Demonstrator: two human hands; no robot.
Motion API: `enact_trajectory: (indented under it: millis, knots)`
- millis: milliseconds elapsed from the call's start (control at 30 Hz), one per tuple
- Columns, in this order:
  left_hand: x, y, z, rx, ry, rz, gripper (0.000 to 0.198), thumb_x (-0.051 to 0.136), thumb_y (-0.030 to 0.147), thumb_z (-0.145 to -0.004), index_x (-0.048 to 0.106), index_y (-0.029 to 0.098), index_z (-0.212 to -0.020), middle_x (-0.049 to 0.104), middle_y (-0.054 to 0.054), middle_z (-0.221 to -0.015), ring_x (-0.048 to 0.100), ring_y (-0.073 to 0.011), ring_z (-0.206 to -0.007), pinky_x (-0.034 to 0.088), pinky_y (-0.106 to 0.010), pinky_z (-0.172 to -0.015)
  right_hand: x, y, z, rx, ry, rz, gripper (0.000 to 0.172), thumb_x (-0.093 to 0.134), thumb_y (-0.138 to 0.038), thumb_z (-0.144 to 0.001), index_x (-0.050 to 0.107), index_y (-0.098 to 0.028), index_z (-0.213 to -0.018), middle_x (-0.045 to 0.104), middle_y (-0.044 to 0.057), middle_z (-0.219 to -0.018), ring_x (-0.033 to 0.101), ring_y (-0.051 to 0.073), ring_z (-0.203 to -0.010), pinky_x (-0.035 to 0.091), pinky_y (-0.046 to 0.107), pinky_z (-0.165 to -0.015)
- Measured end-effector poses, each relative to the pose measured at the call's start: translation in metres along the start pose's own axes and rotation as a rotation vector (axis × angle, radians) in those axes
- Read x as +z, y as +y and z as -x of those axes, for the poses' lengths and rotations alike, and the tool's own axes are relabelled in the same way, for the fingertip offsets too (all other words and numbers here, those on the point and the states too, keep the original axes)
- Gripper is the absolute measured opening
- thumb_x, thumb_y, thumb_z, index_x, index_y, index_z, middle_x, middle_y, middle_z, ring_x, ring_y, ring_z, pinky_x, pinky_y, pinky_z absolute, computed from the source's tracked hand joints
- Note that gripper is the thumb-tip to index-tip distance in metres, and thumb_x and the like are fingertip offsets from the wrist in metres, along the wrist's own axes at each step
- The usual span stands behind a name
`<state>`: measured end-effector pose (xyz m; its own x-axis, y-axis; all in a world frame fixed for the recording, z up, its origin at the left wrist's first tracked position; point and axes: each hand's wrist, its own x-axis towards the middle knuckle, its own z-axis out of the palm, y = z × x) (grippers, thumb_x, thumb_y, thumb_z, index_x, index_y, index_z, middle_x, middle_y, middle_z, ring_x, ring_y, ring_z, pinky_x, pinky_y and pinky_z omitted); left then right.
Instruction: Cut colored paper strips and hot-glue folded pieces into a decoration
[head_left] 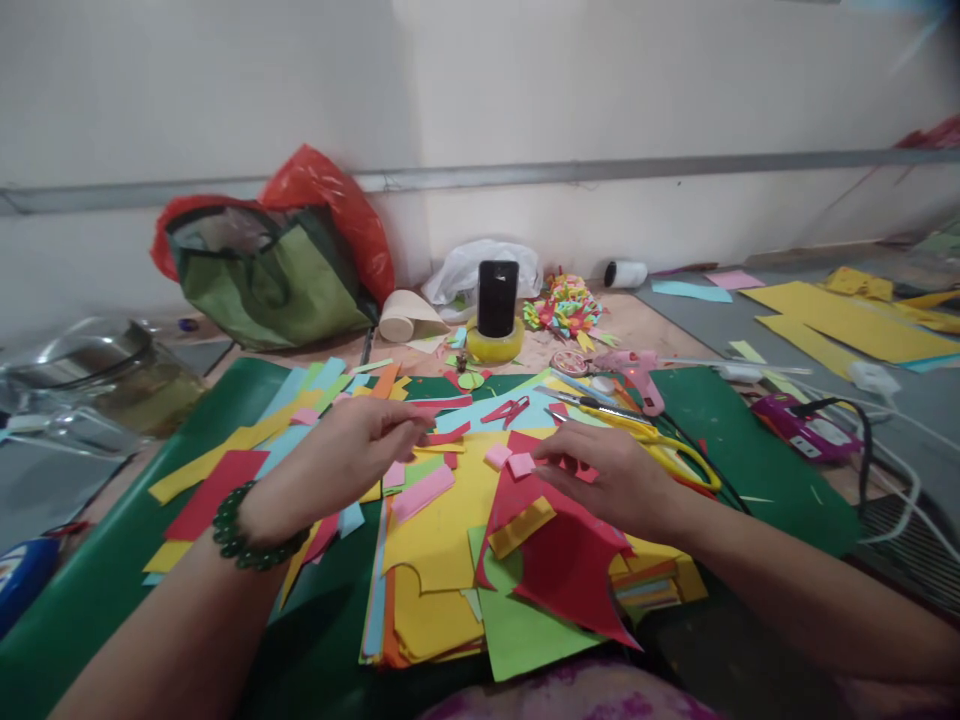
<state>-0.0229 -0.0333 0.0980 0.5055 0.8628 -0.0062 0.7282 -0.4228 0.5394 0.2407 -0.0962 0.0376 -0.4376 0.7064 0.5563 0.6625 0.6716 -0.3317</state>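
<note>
My left hand (360, 445), with a dark green bead bracelet (247, 535) on its wrist, is pinched closed at one end of a red paper strip (450, 434). Another red strip (446, 402) lies just beyond. The fingers of my right hand (604, 475) close at the edge of a small pink paper piece (521, 465). Beside that is a second pink piece (497, 456). Below both hands, a cut red sheet (562, 560) overlaps yellow sheets (427, 540) and a green sheet (525, 640). A folded yellow strip (523, 527) rests on the red sheet.
Yellow-handled scissors (686, 455), a cutter (600, 405) and a pink glue gun (637, 375) lie beyond my right hand. A phone (498, 300) stands on a yellow tape roll (495, 343). At left are a glass pot (97, 390) and a green bag (277, 285).
</note>
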Motion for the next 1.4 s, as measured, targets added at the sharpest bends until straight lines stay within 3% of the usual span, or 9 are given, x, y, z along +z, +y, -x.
enact_trajectory:
  millis: [133, 400, 500, 600, 733, 833, 967, 1233, 1400]
  knots:
    - [0.020, 0.013, -0.001, -0.059, -0.288, 0.557, 0.040, 0.049, 0.052, -0.086, 0.069, 0.017, -0.084, 0.073, -0.007, -0.079, 0.066, -0.0188, -0.073, 0.050, -0.027, -0.063, 0.003, -0.009, -0.011, -0.056, 0.146, -0.054, 0.009, 0.058, -0.020, -0.091, 0.061, -0.017, -0.098, 0.066, 0.005, -0.087, 0.061, 0.013, -0.075, 0.050, 0.023, -0.067]
    - [0.061, 0.019, -0.002, -0.079, -0.336, 0.831, 0.031, 0.055, 0.049, -0.084, 0.060, 0.018, -0.089, 0.069, -0.004, -0.086, 0.062, -0.0170, -0.079, 0.050, -0.029, -0.072, -0.003, -0.024, -0.002, -0.324, 0.018, 0.137, 0.028, 0.048, -0.007, -0.082, 0.064, -0.019, -0.101, 0.067, 0.007, -0.093, 0.060, 0.017, -0.084, 0.050, 0.030, -0.074]
    - [0.069, 0.020, -0.001, -0.036, -0.392, 0.792, 0.031, 0.054, 0.049, -0.086, 0.057, 0.018, -0.082, 0.070, -0.005, -0.083, 0.063, -0.0165, -0.075, 0.050, -0.028, -0.069, -0.022, -0.001, 0.015, -0.021, -0.048, 0.136, 0.013, 0.050, -0.018, -0.089, 0.063, -0.019, -0.089, 0.068, 0.005, -0.078, 0.061, 0.015, -0.071, 0.048, 0.025, -0.063]
    - [0.080, 0.023, 0.001, -0.012, -0.451, 0.693, 0.027, 0.055, 0.043, -0.085, 0.060, 0.017, -0.078, 0.068, -0.005, -0.074, 0.060, -0.0151, -0.064, 0.046, -0.025, -0.060, -0.045, 0.047, 0.039, 0.410, -0.142, 0.481, 0.032, 0.055, -0.040, -0.091, 0.060, -0.021, -0.066, 0.063, 0.004, -0.059, 0.056, 0.015, -0.051, 0.032, 0.026, -0.043]
    - [0.096, 0.026, 0.002, 0.085, -0.347, 0.449, 0.026, 0.047, 0.027, -0.086, 0.070, 0.018, -0.095, 0.072, -0.007, -0.088, 0.064, -0.0173, -0.078, 0.048, -0.027, -0.070, -0.061, 0.114, 0.058, 0.599, -0.069, 0.659, 0.041, 0.063, -0.055, -0.081, 0.055, -0.021, -0.061, 0.061, 0.007, -0.058, 0.057, 0.019, -0.052, 0.029, 0.026, -0.043]
    - [0.105, 0.024, -0.001, 0.155, -0.285, 0.337, 0.032, 0.043, 0.025, -0.088, 0.065, 0.018, -0.109, 0.071, -0.008, -0.093, 0.063, -0.0186, -0.084, 0.047, -0.030, -0.077, -0.055, 0.144, 0.052, 0.799, -0.071, 0.285, 0.036, 0.065, -0.052, -0.080, 0.054, -0.021, -0.065, 0.063, 0.005, -0.058, 0.056, 0.016, -0.054, 0.035, 0.026, -0.046]
    - [0.113, 0.019, -0.005, 0.070, -0.299, 0.308, 0.027, 0.046, 0.028, -0.087, 0.052, 0.017, -0.110, 0.057, 0.003, -0.063, 0.050, -0.0145, -0.057, 0.037, -0.025, -0.054, -0.037, 0.161, 0.036, 1.089, 0.009, -0.088, 0.032, 0.073, -0.035, -0.073, 0.048, -0.020, -0.059, 0.050, -0.002, -0.045, 0.048, 0.011, -0.043, 0.034, 0.024, -0.042]
    - [0.116, 0.017, -0.015, -0.068, -0.340, 0.369, 0.020, 0.045, 0.035, -0.087, 0.047, 0.020, -0.074, 0.059, 0.000, -0.067, 0.054, -0.0144, -0.061, 0.037, -0.025, -0.054, -0.077, 0.123, 0.028, 1.115, 0.310, -0.027, 0.029, 0.066, -0.040, -0.078, 0.064, -0.011, -0.082, 0.050, -0.003, -0.057, 0.045, 0.008, -0.048, 0.038, 0.022, -0.046]
    - [0.116, 0.020, -0.020, -0.145, -0.373, 0.274, 0.016, 0.047, 0.027, -0.081, 0.046, 0.020, -0.066, 0.059, 0.000, -0.061, 0.052, -0.0136, -0.054, 0.034, -0.024, -0.052, -0.083, 0.055, 0.039, 0.717, -0.075, -0.234, 0.039, 0.064, -0.052, -0.077, 0.073, -0.018, -0.093, 0.068, 0.005, -0.073, 0.062, 0.019, -0.068, 0.053, 0.032, -0.067]
